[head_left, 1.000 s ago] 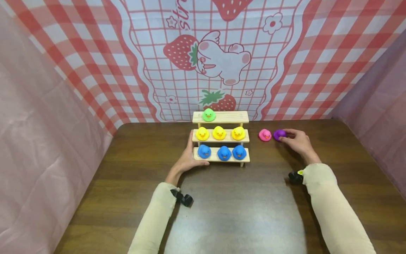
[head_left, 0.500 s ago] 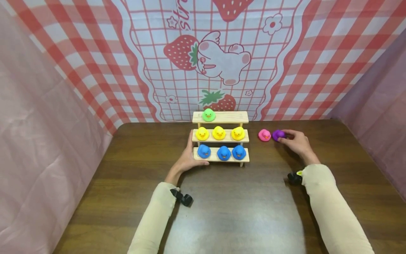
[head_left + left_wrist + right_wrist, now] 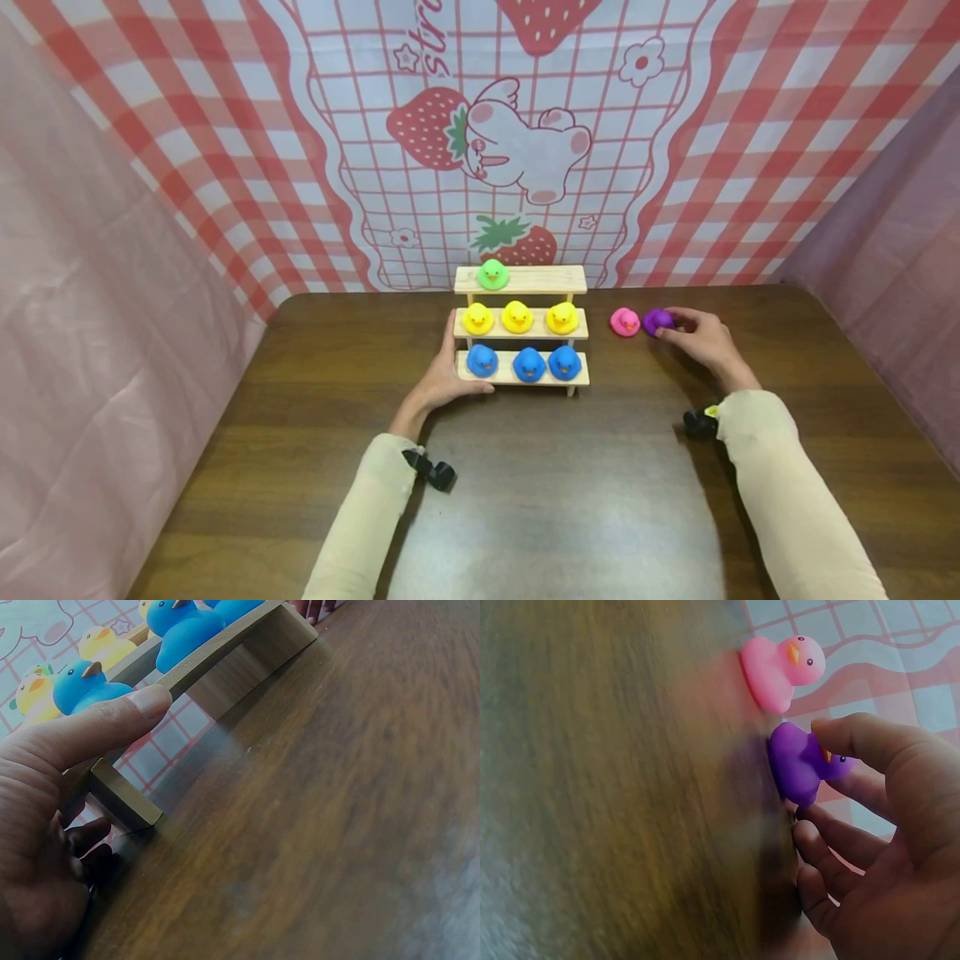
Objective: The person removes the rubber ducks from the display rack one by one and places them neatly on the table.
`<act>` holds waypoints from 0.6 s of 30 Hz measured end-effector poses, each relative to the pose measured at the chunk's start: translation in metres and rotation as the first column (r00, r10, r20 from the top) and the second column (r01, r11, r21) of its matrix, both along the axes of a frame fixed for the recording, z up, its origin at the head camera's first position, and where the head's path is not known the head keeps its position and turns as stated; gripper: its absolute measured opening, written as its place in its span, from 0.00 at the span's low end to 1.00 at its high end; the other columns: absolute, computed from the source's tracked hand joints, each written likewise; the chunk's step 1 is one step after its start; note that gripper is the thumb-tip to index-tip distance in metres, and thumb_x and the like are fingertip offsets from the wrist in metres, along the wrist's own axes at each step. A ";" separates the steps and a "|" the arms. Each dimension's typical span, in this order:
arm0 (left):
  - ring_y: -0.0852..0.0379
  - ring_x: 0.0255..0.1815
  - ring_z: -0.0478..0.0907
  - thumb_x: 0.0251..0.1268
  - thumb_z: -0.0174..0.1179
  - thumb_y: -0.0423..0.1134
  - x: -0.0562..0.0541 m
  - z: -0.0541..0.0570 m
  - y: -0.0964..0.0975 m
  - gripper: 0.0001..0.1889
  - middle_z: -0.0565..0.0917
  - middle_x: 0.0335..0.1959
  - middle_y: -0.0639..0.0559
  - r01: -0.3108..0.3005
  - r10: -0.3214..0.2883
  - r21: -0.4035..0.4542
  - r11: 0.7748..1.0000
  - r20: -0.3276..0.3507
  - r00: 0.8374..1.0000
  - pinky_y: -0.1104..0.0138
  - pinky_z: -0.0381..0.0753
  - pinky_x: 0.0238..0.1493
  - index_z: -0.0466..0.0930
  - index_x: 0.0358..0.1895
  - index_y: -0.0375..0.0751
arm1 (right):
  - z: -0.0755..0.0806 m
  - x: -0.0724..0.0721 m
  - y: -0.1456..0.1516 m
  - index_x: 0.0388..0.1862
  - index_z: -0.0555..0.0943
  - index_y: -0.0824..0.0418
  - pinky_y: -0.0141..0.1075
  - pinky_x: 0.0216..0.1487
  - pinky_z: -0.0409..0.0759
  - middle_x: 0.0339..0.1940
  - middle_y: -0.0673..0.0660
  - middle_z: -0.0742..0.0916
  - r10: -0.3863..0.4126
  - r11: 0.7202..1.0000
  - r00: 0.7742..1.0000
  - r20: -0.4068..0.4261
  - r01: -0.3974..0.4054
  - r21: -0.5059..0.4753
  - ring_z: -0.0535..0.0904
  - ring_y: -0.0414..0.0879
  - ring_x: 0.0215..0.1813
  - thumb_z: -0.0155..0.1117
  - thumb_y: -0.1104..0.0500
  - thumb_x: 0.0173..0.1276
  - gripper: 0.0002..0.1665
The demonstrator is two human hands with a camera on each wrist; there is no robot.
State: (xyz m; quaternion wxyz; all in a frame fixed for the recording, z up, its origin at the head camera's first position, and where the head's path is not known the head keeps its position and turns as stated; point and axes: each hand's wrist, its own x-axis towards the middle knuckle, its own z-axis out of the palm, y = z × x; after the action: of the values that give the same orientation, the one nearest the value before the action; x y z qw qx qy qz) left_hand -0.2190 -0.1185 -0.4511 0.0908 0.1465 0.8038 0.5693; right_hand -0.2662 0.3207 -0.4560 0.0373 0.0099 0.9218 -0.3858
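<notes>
In the head view, my left hand (image 3: 441, 372) holds the left end of a three-tier wooden display stand (image 3: 502, 381), its thumb along the lowest shelf's front edge. That shelf bears three blue rubber ducks (image 3: 529, 364). Three yellow rubber ducks (image 3: 517, 317) sit on the middle shelf, and a green rubber duck (image 3: 492, 274) is on the top one, left of centre. On the table right of the stand, my right hand (image 3: 705, 340) pinches a purple rubber duck (image 3: 798, 766) between thumb and fingers. A pink rubber duck (image 3: 772, 673) stands just beside it, to its left in the head view.
The brown wooden table (image 3: 570, 492) reaches back to a red-and-white checked cloth (image 3: 757, 150) with strawberries, close behind the stand. Pink curtains (image 3: 90, 333) hang on both sides. A black wrist camera (image 3: 429, 469) is strapped at each sleeve.
</notes>
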 end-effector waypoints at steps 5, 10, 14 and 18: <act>0.39 0.83 0.47 0.47 0.75 0.28 0.002 0.002 0.001 0.70 0.39 0.84 0.38 -0.001 0.002 0.007 1.000 -0.005 1.000 0.47 0.47 0.83 0.23 0.81 0.44 | 0.001 -0.001 0.002 0.71 0.70 0.67 0.35 0.50 0.70 0.64 0.73 0.78 -0.007 1.000 1.000 -0.021 0.007 0.003 0.73 0.60 0.61 0.64 0.44 0.71 0.39; 0.39 0.83 0.47 0.48 0.74 0.27 0.002 0.000 0.001 0.69 0.39 0.84 0.38 -0.001 0.002 0.012 1.000 -0.008 1.000 0.48 0.47 0.83 0.23 0.81 0.44 | 0.008 -0.001 0.002 0.68 0.73 0.66 0.32 0.50 0.71 0.64 0.71 0.80 -0.038 0.999 0.997 -0.071 0.038 -0.002 0.75 0.59 0.60 0.64 0.44 0.70 0.36; 0.39 0.83 0.47 0.47 0.74 0.27 0.002 0.001 0.002 0.69 0.39 0.84 0.38 -0.004 0.004 0.015 1.000 -0.009 1.000 0.47 0.47 0.83 0.23 0.81 0.44 | 0.016 0.000 0.002 0.69 0.72 0.67 0.36 0.53 0.71 0.68 0.71 0.77 -0.048 0.999 0.996 -0.078 0.047 -0.023 0.74 0.64 0.65 0.63 0.43 0.71 0.37; 0.38 0.83 0.48 0.47 0.74 0.27 0.003 0.002 0.002 0.69 0.40 0.84 0.36 -0.006 0.006 0.017 1.000 -0.007 1.000 0.47 0.47 0.83 0.24 0.81 0.43 | 0.022 0.000 0.001 0.68 0.73 0.67 0.35 0.52 0.71 0.67 0.71 0.78 -0.051 0.999 0.993 -0.110 0.051 -0.004 0.75 0.64 0.64 0.64 0.45 0.71 0.36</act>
State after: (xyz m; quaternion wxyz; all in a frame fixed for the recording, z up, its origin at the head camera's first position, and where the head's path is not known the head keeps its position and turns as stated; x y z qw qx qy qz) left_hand -0.2164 -0.1169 -0.4494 0.0851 0.1467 0.7997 0.5759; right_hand -0.2660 0.3215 -0.4337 -0.0233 0.0124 0.9217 -0.3871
